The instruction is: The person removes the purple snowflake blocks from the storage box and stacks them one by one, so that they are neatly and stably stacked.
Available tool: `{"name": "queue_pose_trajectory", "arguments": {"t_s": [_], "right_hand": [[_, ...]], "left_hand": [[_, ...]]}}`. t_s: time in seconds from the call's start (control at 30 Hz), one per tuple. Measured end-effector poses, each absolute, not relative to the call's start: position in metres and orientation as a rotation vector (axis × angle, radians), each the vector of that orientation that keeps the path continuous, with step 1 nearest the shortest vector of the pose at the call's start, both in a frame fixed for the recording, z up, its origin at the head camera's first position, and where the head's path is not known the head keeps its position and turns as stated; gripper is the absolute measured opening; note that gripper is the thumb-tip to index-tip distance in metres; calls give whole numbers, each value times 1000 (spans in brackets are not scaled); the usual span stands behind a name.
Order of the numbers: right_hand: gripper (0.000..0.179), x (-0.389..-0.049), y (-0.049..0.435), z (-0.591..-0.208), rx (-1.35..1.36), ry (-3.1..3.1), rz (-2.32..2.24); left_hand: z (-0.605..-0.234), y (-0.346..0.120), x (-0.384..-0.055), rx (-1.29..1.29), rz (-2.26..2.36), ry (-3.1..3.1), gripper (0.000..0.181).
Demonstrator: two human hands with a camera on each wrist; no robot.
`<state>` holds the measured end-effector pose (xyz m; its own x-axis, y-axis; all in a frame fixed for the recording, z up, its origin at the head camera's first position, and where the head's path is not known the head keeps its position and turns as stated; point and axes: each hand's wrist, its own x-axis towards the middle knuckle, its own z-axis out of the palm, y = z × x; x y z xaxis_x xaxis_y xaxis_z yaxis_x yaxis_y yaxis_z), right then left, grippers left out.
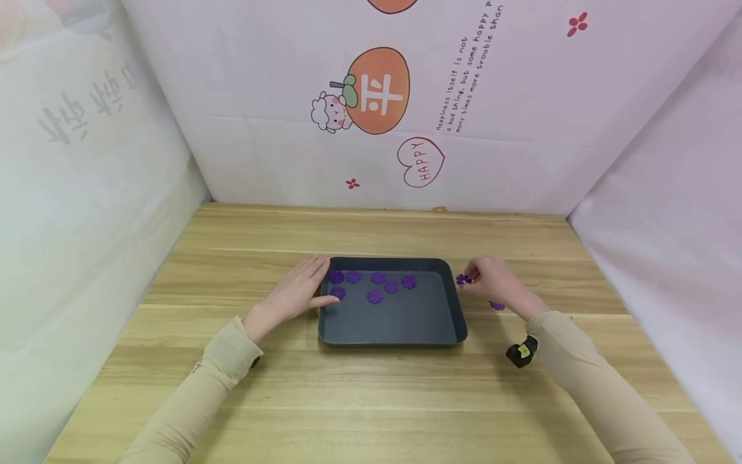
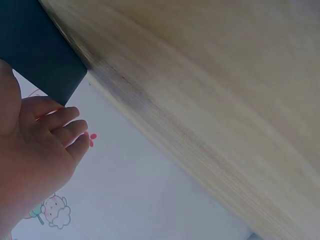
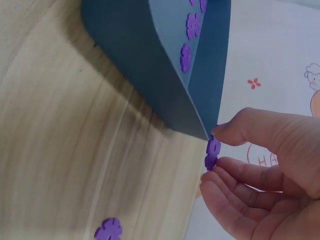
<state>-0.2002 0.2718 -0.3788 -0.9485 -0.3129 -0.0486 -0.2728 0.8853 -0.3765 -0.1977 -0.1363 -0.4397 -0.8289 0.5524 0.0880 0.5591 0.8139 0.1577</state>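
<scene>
A dark grey rectangular tray (image 1: 394, 322) lies on the table with several purple flower-shaped discs (image 1: 375, 296) inside, mostly in its far-left half. My left hand (image 1: 297, 287) rests at the tray's left edge, fingers extended by the far corner and thumb reaching over the wall. In the left wrist view, that hand's fingers (image 2: 69, 120) show beside the tray corner. Just off the tray's right side, my right hand (image 1: 491, 280) pinches purple flower-shaped discs (image 3: 213, 147), which overlap, between thumb and fingertips. Another purple disc (image 1: 496, 305) lies on the table beneath this hand.
The wooden table (image 1: 359, 399) meets a printed white cloth backdrop (image 1: 261, 148) at its far edge. Similar white cloth hangs at left and right. A black wrist camera (image 1: 522, 352) sits at my right cuff.
</scene>
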Motion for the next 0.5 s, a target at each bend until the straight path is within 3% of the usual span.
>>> {"name": "queue_pose_trajectory", "arguments": {"t_s": [0.5], "right_hand": [[26,-195,305,-392,-357,2942,-526]], "left_hand": [[-437,-136,-196,-909,-286,-2964,90]]}}
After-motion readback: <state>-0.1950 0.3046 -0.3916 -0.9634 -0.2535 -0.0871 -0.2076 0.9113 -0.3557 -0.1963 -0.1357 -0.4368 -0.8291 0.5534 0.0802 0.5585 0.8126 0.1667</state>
